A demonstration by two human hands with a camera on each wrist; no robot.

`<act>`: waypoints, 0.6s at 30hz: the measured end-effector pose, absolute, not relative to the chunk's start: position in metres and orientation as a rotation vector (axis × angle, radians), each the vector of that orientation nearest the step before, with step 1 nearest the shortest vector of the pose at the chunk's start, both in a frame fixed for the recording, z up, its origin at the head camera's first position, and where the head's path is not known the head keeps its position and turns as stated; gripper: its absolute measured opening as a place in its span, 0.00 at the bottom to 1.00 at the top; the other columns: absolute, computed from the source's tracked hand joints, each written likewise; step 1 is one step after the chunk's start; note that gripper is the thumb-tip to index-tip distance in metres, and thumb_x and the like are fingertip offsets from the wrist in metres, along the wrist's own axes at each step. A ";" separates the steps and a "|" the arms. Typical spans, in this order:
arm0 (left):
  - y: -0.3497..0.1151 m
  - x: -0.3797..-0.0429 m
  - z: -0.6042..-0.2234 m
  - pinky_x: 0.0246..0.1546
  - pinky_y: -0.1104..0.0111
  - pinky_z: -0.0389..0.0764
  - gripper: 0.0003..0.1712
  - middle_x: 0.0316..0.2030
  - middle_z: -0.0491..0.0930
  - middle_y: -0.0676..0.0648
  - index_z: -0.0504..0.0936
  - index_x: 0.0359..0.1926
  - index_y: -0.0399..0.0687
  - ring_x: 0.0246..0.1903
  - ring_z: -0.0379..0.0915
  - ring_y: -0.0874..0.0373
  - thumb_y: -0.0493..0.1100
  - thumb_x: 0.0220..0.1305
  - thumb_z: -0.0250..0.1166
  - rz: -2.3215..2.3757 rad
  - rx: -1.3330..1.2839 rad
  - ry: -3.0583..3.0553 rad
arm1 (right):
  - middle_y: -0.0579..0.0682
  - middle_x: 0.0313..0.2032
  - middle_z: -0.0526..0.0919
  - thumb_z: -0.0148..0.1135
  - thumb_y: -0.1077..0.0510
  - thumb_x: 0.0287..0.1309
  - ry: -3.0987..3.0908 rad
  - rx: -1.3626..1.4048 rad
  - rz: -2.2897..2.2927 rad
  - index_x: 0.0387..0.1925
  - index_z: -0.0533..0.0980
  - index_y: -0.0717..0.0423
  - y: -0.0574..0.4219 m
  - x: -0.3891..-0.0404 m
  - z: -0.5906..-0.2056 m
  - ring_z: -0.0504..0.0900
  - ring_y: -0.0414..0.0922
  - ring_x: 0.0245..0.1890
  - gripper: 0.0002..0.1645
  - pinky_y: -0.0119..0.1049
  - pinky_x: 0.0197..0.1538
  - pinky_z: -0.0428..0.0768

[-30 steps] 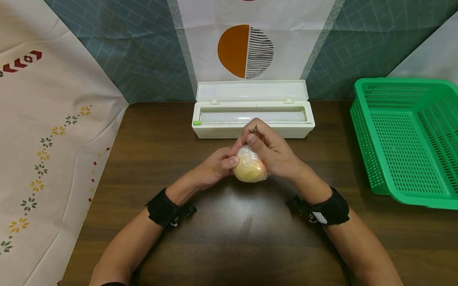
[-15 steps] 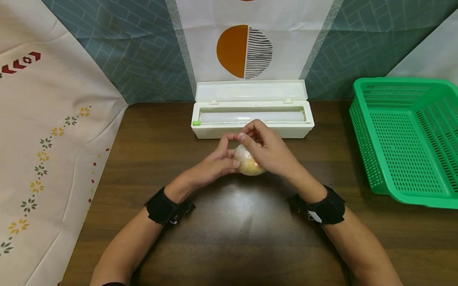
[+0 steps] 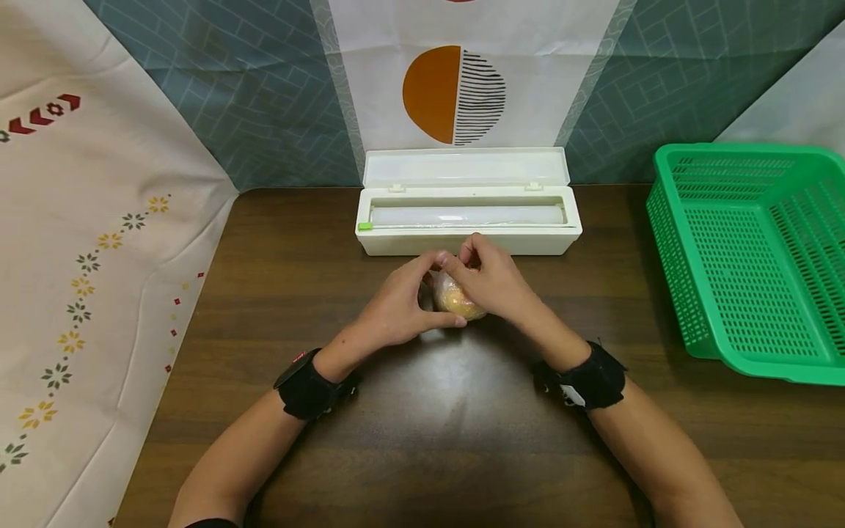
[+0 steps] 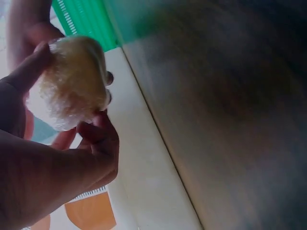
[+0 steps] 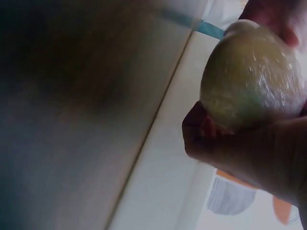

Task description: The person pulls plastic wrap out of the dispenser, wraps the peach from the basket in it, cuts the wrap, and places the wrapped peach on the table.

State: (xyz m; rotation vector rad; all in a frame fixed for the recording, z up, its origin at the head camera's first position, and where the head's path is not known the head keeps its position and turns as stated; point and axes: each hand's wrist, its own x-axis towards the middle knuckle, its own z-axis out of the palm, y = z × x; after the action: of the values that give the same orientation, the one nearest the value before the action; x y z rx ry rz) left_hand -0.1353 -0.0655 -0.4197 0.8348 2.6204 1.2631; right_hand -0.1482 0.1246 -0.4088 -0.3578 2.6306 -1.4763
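Note:
A round, yellowish fruit (image 3: 457, 301) with a reddish patch, wrapped in clear cling film, is held between both hands above the table; its exact kind cannot be told. My left hand (image 3: 401, 302) grips it from the left, thumb along its near side and index finger arched over the far side. On the right, my right hand (image 3: 499, 284) holds it with curled fingers, its thumb near the left index fingertip. Crinkled film covers the fruit (image 4: 76, 79) in the left wrist view. In the right wrist view, shiny film shows on the fruit (image 5: 254, 79), with fingers beneath.
Behind the hands stands a white cling film dispenser (image 3: 469, 243), lid up, with a roll (image 3: 465, 215) inside and a green slider (image 3: 365, 226) at its left. A green plastic basket (image 3: 700, 293) stands at the right on the brown wooden table (image 3: 422, 455). Patterned cloths hang around.
The wrapped fruit has gone slightly away from me. My left thumb has slid rightward along its near side, and the left index finger has lifted over its far side. The right hand has shifted slightly.

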 end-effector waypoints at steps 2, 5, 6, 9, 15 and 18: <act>-0.067 -0.136 -0.420 0.38 0.65 0.77 0.44 0.47 0.74 0.56 0.70 0.61 0.53 0.38 0.72 0.61 0.59 0.44 0.77 1.258 0.785 2.607 | 0.54 0.33 0.76 0.45 0.30 0.67 2.475 -0.334 -1.593 0.35 0.72 0.58 0.127 -0.152 -0.410 0.75 0.46 0.32 0.34 0.37 0.31 0.75; -0.068 -0.138 -0.420 0.36 0.66 0.78 0.43 0.46 0.75 0.55 0.71 0.60 0.54 0.35 0.73 0.61 0.56 0.43 0.79 1.288 0.719 2.579 | 0.55 0.40 0.77 0.42 0.37 0.72 2.209 -0.340 -1.771 0.40 0.74 0.63 0.133 -0.156 -0.408 0.75 0.47 0.40 0.33 0.37 0.39 0.77; -0.067 -0.138 -0.420 0.37 0.66 0.79 0.43 0.46 0.76 0.55 0.71 0.60 0.54 0.35 0.74 0.61 0.55 0.43 0.79 1.297 0.695 2.573 | 0.57 0.40 0.77 0.43 0.41 0.73 2.145 -0.360 -1.802 0.41 0.74 0.65 0.136 -0.158 -0.407 0.75 0.48 0.40 0.30 0.37 0.39 0.76; -0.068 -0.139 -0.420 0.39 0.67 0.79 0.42 0.46 0.76 0.54 0.71 0.59 0.53 0.36 0.74 0.62 0.53 0.43 0.79 1.306 0.630 2.565 | 0.59 0.44 0.76 0.50 0.58 0.65 1.999 -0.462 -1.830 0.46 0.73 0.69 0.142 -0.161 -0.406 0.75 0.50 0.43 0.16 0.36 0.42 0.76; -0.069 -0.140 -0.423 0.38 0.68 0.79 0.41 0.46 0.75 0.54 0.71 0.58 0.52 0.37 0.75 0.60 0.51 0.42 0.80 1.304 0.560 2.564 | 0.61 0.51 0.76 0.53 0.73 0.56 1.942 -0.581 -1.753 0.53 0.72 0.68 0.149 -0.167 -0.412 0.75 0.54 0.49 0.21 0.38 0.46 0.77; -0.070 -0.139 -0.424 0.39 0.68 0.79 0.42 0.47 0.74 0.54 0.71 0.59 0.52 0.37 0.74 0.60 0.51 0.42 0.80 1.289 0.553 2.560 | 0.59 0.51 0.76 0.54 0.74 0.57 1.956 -0.586 -1.722 0.53 0.72 0.66 0.149 -0.167 -0.415 0.76 0.53 0.50 0.20 0.39 0.46 0.77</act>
State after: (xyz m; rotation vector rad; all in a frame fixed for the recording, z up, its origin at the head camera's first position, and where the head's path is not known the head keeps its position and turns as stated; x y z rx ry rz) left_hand -0.1391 -0.0698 -0.4237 0.5530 2.5604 1.2887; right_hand -0.1675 0.1491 -0.4151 -0.5859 1.9564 -1.7221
